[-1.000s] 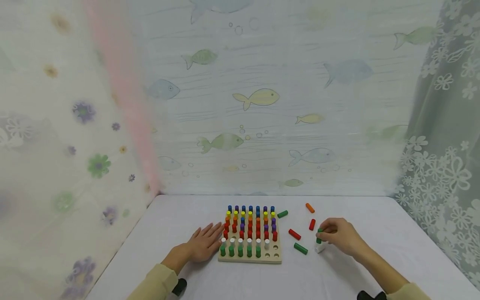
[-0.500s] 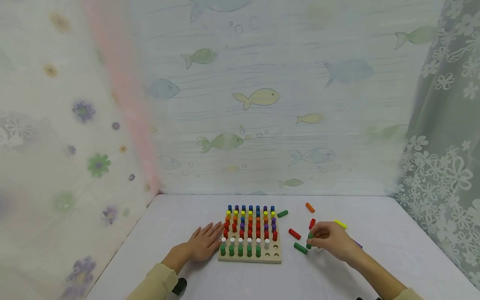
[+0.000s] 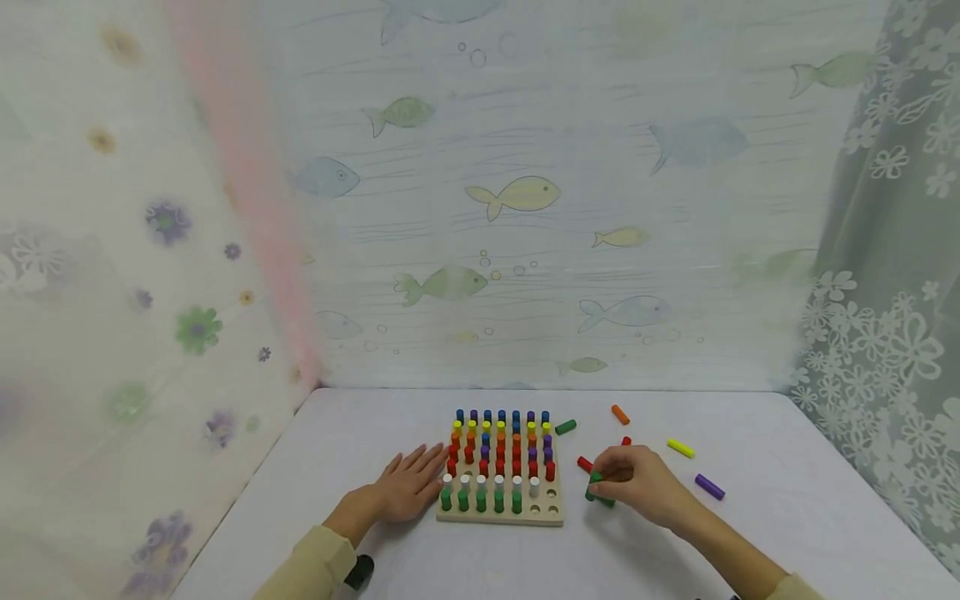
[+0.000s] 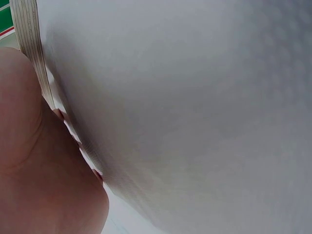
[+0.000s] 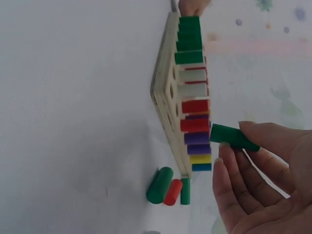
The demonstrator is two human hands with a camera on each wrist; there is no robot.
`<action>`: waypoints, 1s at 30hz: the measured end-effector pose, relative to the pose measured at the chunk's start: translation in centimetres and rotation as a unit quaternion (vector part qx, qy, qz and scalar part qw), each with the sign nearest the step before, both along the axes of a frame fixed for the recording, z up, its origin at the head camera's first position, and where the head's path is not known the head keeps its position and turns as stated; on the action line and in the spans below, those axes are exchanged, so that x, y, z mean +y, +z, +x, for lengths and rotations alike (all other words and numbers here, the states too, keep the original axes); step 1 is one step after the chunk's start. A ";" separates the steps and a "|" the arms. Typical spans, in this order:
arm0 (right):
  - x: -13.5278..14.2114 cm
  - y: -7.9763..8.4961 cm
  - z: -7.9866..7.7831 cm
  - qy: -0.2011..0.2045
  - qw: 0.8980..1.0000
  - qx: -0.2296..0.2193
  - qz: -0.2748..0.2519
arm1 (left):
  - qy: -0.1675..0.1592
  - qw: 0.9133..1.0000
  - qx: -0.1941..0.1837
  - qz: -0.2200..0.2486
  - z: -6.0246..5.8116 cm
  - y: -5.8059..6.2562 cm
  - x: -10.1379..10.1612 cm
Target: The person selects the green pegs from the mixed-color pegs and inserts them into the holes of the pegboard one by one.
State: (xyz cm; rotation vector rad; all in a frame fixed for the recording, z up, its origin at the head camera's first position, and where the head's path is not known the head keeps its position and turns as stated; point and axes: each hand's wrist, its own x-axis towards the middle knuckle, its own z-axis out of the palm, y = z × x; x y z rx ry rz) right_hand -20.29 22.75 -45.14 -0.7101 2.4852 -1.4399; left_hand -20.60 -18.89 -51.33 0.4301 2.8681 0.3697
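A wooden peg board (image 3: pixel 498 520) bears rows of coloured pegs: green and white at the front, then red, orange, purple, yellow and blue. Open holes show at its front right corner. Against the board's left edge, my left hand (image 3: pixel 412 490) lies flat, fingers straight; the left wrist view shows only part of it beside the board's side. My right hand (image 3: pixel 641 483) pinches a green peg (image 5: pixel 229 136) between thumb and fingers, to the right of the board and apart from it. Another green peg (image 3: pixel 607 502) lies on the table under that hand, partly hidden.
Loose pegs lie on the white table: a green peg (image 3: pixel 566 427), an orange peg (image 3: pixel 620 415), a yellow peg (image 3: pixel 681 448), a purple peg (image 3: pixel 709 487). A red peg (image 3: pixel 584 463) and another red peg (image 3: pixel 626 440) are partly covered by the right hand.
My right hand has moved left towards the board with the green peg. The yellow and purple pegs have come into sight behind it. My left hand stays put.
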 end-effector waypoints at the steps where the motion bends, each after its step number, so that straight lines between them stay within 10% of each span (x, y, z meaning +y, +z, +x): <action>1: -0.2 0.0 0.0 0.002 1.000 0.002 0.000 | -0.001 1.000 0.001 0.001 0.0 0.1 0.0; 30: -5.2 -1.8 -0.1 0.030 0.998 0.059 0.008 | -0.005 1.000 0.007 0.011 -0.3 -0.3 -0.2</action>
